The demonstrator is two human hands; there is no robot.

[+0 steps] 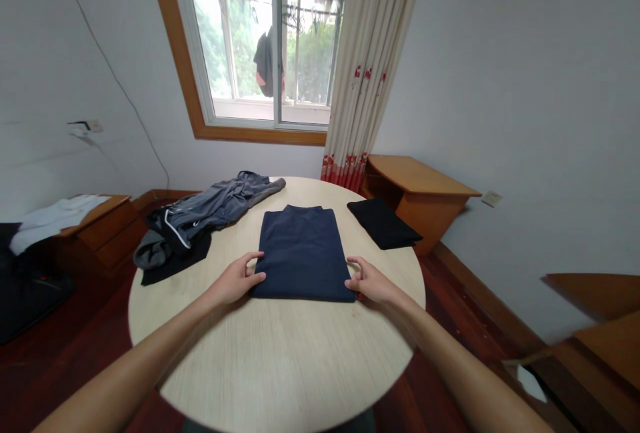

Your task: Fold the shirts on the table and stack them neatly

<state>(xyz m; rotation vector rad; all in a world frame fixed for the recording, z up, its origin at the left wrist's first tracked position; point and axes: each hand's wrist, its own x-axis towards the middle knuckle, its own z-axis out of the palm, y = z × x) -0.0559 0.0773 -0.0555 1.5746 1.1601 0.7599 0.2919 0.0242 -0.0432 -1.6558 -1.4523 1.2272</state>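
Observation:
A dark navy shirt [303, 253] lies folded into a neat rectangle on the round table, its collar end pointing toward the window. At the shirt's near left side, my left hand [237, 280] has its thumb on top of the cloth edge and its index finger stretched along the side; its other fingers are partly hidden. My right hand [371, 281] grips the near right edge the same way, thumb over the cloth and lower fingers curled at the edge. The shirt rests flat between both hands.
The round pale table [280, 360] also carries a loose heap of grey and black clothes [210, 210] at the left and a folded black garment [383, 222] at the right. Behind stand a wooden desk [420, 176] and a curtain [373, 66]; a wooden cabinet [107, 230] is at left.

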